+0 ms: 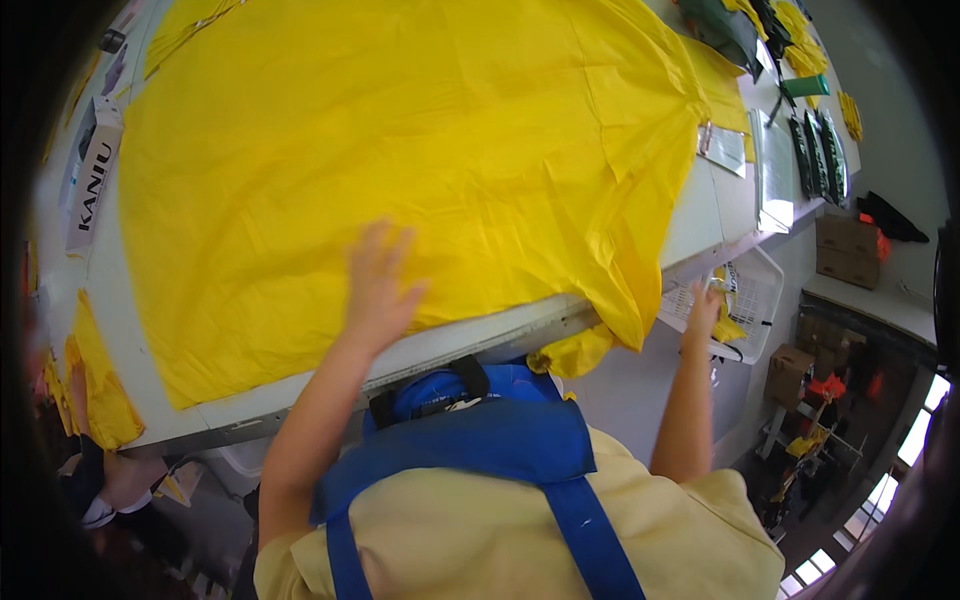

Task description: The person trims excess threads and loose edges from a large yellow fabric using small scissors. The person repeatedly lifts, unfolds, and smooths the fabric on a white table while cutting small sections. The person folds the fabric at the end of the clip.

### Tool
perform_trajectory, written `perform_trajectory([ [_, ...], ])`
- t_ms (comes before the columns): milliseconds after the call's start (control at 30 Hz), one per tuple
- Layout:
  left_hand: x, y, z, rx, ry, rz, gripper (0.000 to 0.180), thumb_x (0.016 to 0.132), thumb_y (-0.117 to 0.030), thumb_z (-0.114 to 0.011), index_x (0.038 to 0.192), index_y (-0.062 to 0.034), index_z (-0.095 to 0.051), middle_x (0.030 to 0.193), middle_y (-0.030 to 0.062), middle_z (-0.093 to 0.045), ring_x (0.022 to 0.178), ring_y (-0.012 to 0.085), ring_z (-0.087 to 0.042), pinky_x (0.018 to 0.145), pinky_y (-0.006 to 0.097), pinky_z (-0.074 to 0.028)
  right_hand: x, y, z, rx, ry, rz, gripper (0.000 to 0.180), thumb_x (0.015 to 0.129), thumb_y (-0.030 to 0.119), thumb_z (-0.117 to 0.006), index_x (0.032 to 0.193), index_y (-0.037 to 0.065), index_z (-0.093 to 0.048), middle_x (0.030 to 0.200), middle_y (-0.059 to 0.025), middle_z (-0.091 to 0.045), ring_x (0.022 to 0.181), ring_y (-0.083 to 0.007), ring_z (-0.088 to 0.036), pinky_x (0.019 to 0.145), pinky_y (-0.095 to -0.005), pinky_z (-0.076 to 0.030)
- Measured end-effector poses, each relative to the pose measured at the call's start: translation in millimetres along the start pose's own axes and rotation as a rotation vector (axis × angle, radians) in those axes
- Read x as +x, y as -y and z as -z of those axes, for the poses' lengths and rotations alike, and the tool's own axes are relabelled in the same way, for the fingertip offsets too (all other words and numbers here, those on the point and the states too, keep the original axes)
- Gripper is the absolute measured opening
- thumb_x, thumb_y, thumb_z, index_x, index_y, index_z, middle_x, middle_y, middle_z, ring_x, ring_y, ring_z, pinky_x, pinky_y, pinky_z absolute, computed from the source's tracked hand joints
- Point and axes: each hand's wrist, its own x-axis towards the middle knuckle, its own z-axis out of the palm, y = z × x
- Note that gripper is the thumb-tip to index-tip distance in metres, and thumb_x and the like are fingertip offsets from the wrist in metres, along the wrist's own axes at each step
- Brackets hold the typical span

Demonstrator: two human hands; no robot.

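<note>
A large yellow plastic-like sheet [420, 150] covers most of the white table [690, 235], with creases across it and one corner drooping over the near edge at the right. Over the sheet's near part is my left hand [380, 285], open, its fingers spread and slightly blurred; it holds nothing. My right hand [704, 308] is out past the right end of the table's near edge, at a white plastic basket [762, 310]. Beside its fingers lies a yellow-and-white package [732, 322]. The hand is too small and blurred to show whether it grips the package.
A long white box [93, 180] lies at the table's left edge. Papers [722, 150], a clear-covered folder [773, 170], dark packets [820, 155] and a green roll [806, 86] are at the right. Another person's arm [80, 400] reaches to yellow material at the far left. Cardboard boxes [847, 248] stand right.
</note>
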Motion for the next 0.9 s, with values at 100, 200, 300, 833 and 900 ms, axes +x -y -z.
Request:
perform_trajectory([
  [100, 25.5, -59.0, -36.5, -0.056, 0.162, -0.319, 0.072, 0.077, -0.028, -0.068, 0.14, -0.0175, -0.035, 0.146, 0.019, -0.028, 0.135, 0.0392, -0.024, 0.109, 0.052, -0.02, -92.4, -76.7, 6.1, 0.416, 0.377, -0.54, 0.068, 0.084, 0.047, -0.06, 0.14, 0.023, -0.032, 0.131, -0.0005, -0.045, 0.117, -0.0209, -0.04, 0.102, -0.052, -0.023],
  [200, 41.9, -98.1, -65.6, -0.117, 0.273, -0.555, 0.073, 0.076, -0.029, -0.069, 0.14, -0.0198, -0.034, 0.145, 0.0156, -0.031, 0.134, 0.0384, -0.027, 0.107, 0.053, -0.025, -155.7, -84.1, -41.5, 0.62, 0.433, -0.486, 0.063, 0.083, 0.032, -0.065, 0.138, 0.026, -0.035, 0.122, 0.0005, -0.053, 0.113, -0.0193, -0.042, 0.094, -0.0506, -0.029],
  [300, 49.4, -124.1, -74.4, -0.008, 0.455, -0.499, 0.071, 0.076, -0.029, -0.068, 0.139, -0.0225, -0.037, 0.146, 0.0106, -0.032, 0.134, 0.0367, -0.027, 0.108, 0.053, -0.024, -155.4, -92.7, -65.4, 0.355, 0.524, -0.37, 0.051, 0.083, 0.02, -0.062, 0.129, 0.023, -0.04, 0.12, -0.0033, -0.052, 0.105, -0.0203, -0.05, 0.086, -0.0404, -0.04],
  [833, 12.6, -103.2, -147.1, -0.028, 0.229, -0.497, 0.052, 0.083, -0.037, -0.056, 0.131, -0.0172, -0.048, 0.138, 0.0083, -0.043, 0.129, 0.0335, -0.036, 0.105, 0.054, -0.027, -224.5, 165.5, -116.4, -0.305, 0.995, 1.433, 0.044, 0.074, 0.0, -0.063, 0.118, 0.008, -0.058, 0.115, -0.0176, -0.057, 0.111, -0.0335, -0.052, 0.098, -0.0414, -0.04],
  [900, 14.3, -92.6, -173.9, -0.165, 0.18, -0.501, 0.051, 0.084, -0.037, -0.057, 0.13, -0.0157, -0.049, 0.136, 0.0094, -0.046, 0.126, 0.0329, -0.04, 0.104, 0.05, -0.031, -167.6, 160.6, -124.7, -0.32, 1.069, 1.4, 0.048, 0.075, 0.0, -0.062, 0.122, 0.008, -0.055, 0.121, -0.0165, -0.056, 0.117, -0.0328, -0.05, 0.101, -0.0413, -0.038],
])
